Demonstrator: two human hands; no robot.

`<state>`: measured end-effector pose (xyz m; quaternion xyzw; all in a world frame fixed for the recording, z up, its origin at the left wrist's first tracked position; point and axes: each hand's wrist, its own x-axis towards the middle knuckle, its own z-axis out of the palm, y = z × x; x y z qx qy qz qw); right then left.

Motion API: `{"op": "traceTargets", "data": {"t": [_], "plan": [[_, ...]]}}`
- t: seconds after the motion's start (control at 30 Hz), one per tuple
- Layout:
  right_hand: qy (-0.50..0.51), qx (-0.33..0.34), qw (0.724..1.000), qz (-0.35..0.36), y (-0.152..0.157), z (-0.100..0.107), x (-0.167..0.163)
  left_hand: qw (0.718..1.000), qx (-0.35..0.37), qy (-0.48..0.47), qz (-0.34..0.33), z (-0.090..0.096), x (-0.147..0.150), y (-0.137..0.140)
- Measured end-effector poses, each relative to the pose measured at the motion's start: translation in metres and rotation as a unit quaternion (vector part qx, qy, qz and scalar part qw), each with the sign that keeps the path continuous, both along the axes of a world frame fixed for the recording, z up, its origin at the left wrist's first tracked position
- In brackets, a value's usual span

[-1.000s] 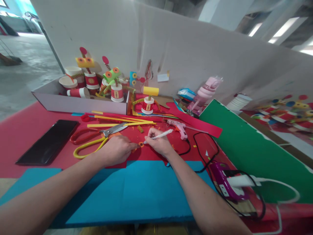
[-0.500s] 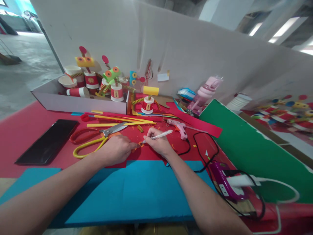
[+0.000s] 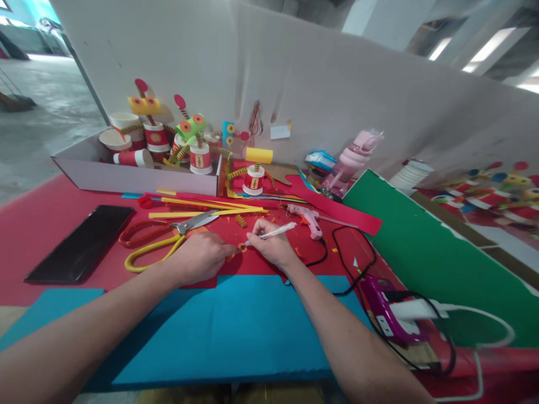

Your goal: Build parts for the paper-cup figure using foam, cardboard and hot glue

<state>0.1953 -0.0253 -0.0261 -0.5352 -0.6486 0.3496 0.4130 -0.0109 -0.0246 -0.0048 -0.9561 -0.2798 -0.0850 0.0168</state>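
My right hand is closed around a white pen. Its tip meets a small orange paper circle with a dark centre, lying on the red sheet. From the left, my left hand pins that circle down with its outstretched index finger, the other fingers curled under. Scissors with one red and one yellow handle lie open beside my left hand. A folded yellow paper spring rests just beyond the hands. To the right of my right hand lies a pink glue gun.
Behind stand a paper-cup figure and a white box of similar figures. Paper strips lie before them. A black phone is at left. On the right are a pink bottle, green board, purple power strip and cables.
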Motion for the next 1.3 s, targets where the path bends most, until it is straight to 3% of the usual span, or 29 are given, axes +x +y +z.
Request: {"op": "traceTargets", "data": {"t": [1.3], "plan": [[0.013,-0.018,0.999,0.034,0.0003,-0.0001,0.0005,1.0,0.001,0.014,0.007,0.0024,0.0008,-0.0008]]}}
